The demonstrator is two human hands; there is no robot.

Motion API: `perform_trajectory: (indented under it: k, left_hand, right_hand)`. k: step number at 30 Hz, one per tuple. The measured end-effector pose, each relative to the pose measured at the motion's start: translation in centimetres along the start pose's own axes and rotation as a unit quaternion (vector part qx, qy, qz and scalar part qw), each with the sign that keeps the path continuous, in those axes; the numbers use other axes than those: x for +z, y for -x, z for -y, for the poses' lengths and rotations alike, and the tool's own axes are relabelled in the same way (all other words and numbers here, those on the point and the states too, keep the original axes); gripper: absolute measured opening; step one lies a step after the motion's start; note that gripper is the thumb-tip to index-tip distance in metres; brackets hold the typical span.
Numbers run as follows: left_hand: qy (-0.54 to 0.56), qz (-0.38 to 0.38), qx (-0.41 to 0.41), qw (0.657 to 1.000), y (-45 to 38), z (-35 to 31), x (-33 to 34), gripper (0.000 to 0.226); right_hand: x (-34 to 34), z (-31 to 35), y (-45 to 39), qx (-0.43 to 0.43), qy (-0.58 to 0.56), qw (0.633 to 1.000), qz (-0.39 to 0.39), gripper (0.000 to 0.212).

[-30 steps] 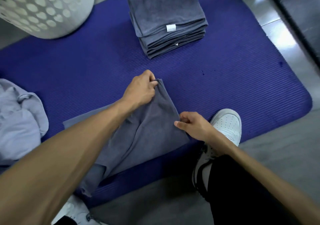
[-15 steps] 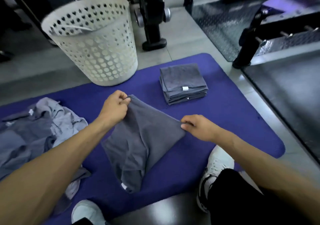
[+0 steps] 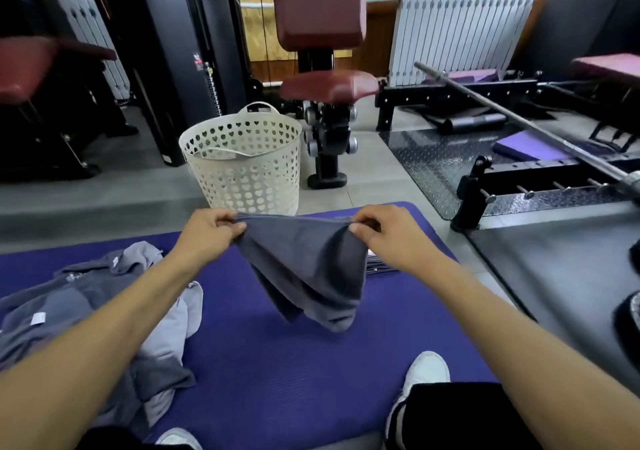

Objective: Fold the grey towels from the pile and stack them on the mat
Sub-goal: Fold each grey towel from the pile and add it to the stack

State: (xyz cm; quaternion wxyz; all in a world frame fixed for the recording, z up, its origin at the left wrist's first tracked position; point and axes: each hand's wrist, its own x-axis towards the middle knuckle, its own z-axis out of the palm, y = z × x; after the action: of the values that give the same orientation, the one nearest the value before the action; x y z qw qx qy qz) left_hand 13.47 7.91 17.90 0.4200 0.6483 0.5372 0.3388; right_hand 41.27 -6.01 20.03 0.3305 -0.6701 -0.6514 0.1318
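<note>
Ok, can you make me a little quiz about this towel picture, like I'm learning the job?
1. True or false: the grey towel lies flat on the purple mat.
2. Which hands hold it? A left only, B right only, C both.
3. Fill in: the unfolded pile sits on the person's ___ side.

Key: 1 false, it hangs in the air. 2 C, the left hand and right hand each pinch a top corner. 3 left.
</note>
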Motion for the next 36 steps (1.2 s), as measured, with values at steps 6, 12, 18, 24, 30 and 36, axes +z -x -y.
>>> perform_trajectory:
  k: [6,12,18,24,30,36]
  left_hand:
    - [0.07,0.036,-0.031,0.996,3.8,-1.0,0.6,0.01]
    - [0.102,-0.089,-0.043,0.99,3.6,-0.9,-1.5,0.024]
    - [0.159,-0.018,-0.007,0.987,4.7,-2.5,-0.5,0.021]
    - [0.079,-0.038,-0.025,0.996,4.3,-1.0,-0.3,0.015]
    - [0.0,0.01,-0.033,0.999,4.7,-0.3,-0.6,0.018]
    - [-0.021,0.09,-0.036,0.995,6.2,0.0,-1.5,0.018]
  right_hand:
    - [0.0,-0.7,1.1,0.023,0.141,0.989,-0.037,0.012]
    - [1.7,2.6,2.5,-0.081,0.095,0.992,-0.008,0.014]
    - [0.6,0.1,1.5,-0.006,0.103,0.992,-0.075,0.009]
    - [0.8,0.0,2.4,-0.015,0.11,0.994,-0.025,0.01]
    - [0.5,-0.5,3.4,-0.055,0.084,0.995,-0.028,0.008]
    - [-0.1,-0.2,4.4,-0.008,0.029,0.999,-0.044,0.009]
